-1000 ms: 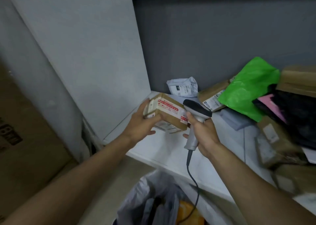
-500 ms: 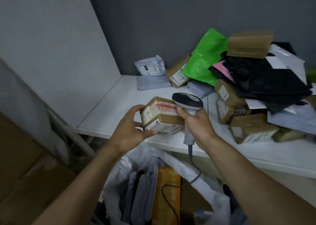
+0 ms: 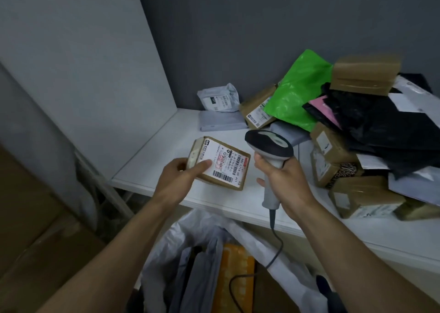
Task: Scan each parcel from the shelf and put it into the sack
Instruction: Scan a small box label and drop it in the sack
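Note:
My left hand (image 3: pixel 177 178) grips a small brown cardboard parcel (image 3: pixel 223 165) by its left end, thumb on the white shipping label, which faces up with its barcode showing. My right hand (image 3: pixel 283 180) holds a grey and black barcode scanner (image 3: pixel 270 147) by the handle, its head just right of the parcel and apart from it. Both are above the front of the white shelf (image 3: pixel 152 162). Below, the white sack (image 3: pixel 266 248) stands open with grey mailers and an orange parcel (image 3: pixel 237 274) inside.
A heap of parcels fills the shelf's right side: a green bag (image 3: pixel 294 93), black bags (image 3: pixel 371 122), brown boxes (image 3: pixel 333 155), grey mailers (image 3: pixel 219 98). A white side panel (image 3: pixel 83 62) bounds the shelf on the left. Cardboard (image 3: pixel 35 229) lies lower left. The scanner cable (image 3: pixel 273 253) hangs into the sack.
The parcel has been turned so its label faces up, and it is now held by my left hand alone. The scanner has drawn a little away to the right.

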